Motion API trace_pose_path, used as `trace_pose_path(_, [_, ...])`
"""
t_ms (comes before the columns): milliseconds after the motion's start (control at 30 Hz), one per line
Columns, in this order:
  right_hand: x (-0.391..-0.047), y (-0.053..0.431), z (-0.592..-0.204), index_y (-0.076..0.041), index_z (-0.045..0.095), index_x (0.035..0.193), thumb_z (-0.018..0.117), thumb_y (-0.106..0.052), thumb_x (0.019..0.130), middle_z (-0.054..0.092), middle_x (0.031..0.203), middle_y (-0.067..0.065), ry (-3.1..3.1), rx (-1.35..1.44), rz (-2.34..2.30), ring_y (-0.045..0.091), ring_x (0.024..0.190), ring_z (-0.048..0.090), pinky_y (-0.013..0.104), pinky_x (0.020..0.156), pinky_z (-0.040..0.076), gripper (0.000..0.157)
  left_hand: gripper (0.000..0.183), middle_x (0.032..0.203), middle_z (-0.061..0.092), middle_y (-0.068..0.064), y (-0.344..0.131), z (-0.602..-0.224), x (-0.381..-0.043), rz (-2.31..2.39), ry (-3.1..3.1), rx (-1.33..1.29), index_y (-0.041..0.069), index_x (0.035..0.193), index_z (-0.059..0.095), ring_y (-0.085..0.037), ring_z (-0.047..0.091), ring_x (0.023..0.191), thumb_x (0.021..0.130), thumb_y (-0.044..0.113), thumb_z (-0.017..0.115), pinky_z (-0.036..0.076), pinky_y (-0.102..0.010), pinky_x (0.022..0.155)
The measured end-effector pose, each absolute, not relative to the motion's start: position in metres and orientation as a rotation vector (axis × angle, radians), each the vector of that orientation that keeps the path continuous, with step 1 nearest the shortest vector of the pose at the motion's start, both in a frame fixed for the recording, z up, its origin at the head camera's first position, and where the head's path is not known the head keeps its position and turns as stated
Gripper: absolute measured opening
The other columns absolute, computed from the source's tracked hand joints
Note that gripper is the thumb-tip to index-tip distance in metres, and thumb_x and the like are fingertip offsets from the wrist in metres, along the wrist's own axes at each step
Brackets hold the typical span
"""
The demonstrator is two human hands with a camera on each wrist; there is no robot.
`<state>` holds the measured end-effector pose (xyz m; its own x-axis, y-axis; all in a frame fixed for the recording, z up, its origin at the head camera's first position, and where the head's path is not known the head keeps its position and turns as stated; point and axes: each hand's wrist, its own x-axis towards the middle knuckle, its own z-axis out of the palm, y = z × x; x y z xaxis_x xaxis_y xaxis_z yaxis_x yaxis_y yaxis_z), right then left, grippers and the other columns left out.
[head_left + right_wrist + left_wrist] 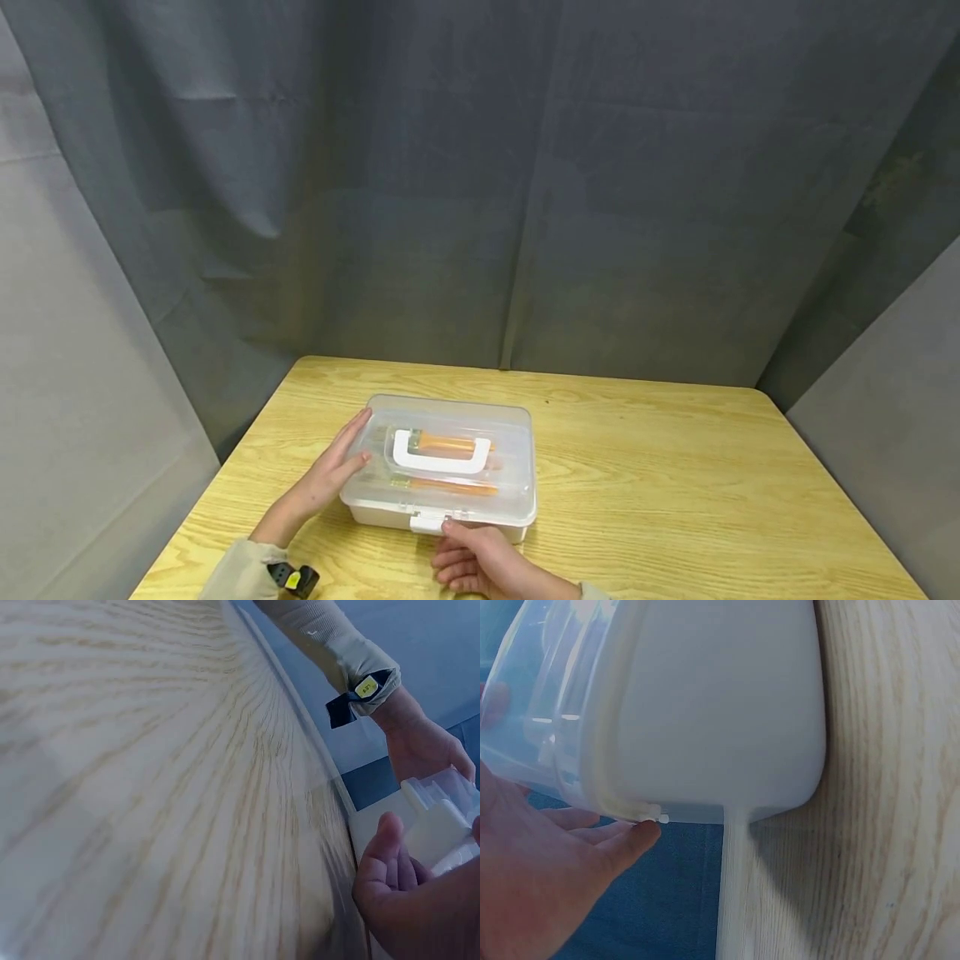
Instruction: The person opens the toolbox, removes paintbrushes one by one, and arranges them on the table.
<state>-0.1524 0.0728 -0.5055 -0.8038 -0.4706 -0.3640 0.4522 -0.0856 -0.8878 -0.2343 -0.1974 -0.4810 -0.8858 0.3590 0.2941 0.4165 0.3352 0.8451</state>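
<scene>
The clear-lidded box [375,516] is sitting left of centre on the worktop [675,483]; a strip of wood is running between it and the far edge, and wider open room is stretching off to its right. Of the hands, the left hand [330,475] is resting fairly straight fingers along the lid's left edge, not gripping; the right hand [487,557] is touching the front latch [427,523] with its thumb, other fingers bending below, though whether they are pinching it I cannot tell.

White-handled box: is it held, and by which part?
The left hand rests on the left edge of the lid; the right hand has its thumb at the front latch, though whether it grips cannot be told. The handle is not held.
</scene>
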Motion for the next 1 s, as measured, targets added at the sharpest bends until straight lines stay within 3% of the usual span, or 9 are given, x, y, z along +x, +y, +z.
trace_pose_path(200, [-0.153, 0.073, -0.509, 0.012, 0.063, 0.106, 0.058, -0.030, 0.093, 0.071, 0.087, 0.008, 1.624, -0.071, -1.974, 0.007, 0.066, 0.064, 0.019, 0.059, 0.050, 0.045, 0.059, 0.154, 0.011, -0.025, -0.197, -0.481, -0.236, -1.603, -2.510, -0.733, -0.001, 0.150, 0.018, -0.045, 0.007, 0.139, 0.099, 0.014, 0.045, 0.006, -0.063, 0.106])
trace_pose_path(633, [-0.152, 0.080, -0.514, 0.013, 0.060, 0.114, 0.056, -0.019, 0.095, 0.069, 0.096, 0.015, 1.834, -0.167, -1.887, 0.010, 0.069, 0.063, 0.022, 0.057, 0.051, 0.038, 0.060, 0.154, 0.011, -0.024, -0.198, -0.483, -0.237, -1.616, -2.514, -0.723, 0.002, 0.150, 0.018, -0.044, 0.007, 0.139, 0.099, 0.015, 0.045, 0.007, -0.062, 0.106])
trace_pose_path(800, [-0.148, 0.097, -0.499, 0.008, 0.059, 0.121, 0.058, -0.013, 0.093, 0.065, 0.106, 0.018, 2.013, -0.452, -1.721, 0.014, 0.080, 0.062, 0.027, 0.064, 0.052, 0.035, 0.059, 0.154, 0.011, -0.024, -0.198, -0.484, -0.236, -1.604, -2.517, -0.726, 0.002, 0.150, 0.018, -0.045, 0.008, 0.139, 0.099, 0.014, 0.045, 0.008, -0.063, 0.106])
trace_pose_path(1000, [-0.143, 0.123, -0.465, 0.003, 0.058, 0.125, 0.059, -0.015, 0.094, 0.061, 0.117, 0.020, 2.240, -0.861, -1.559, 0.010, 0.091, 0.062, 0.025, 0.073, 0.051, 0.035, 0.059, 0.154, 0.010, -0.023, -0.196, -0.482, -0.234, -1.604, -2.521, -0.729, 0.002, 0.150, 0.017, -0.044, 0.007, 0.139, 0.099, 0.014, 0.044, 0.007, -0.062, 0.106])
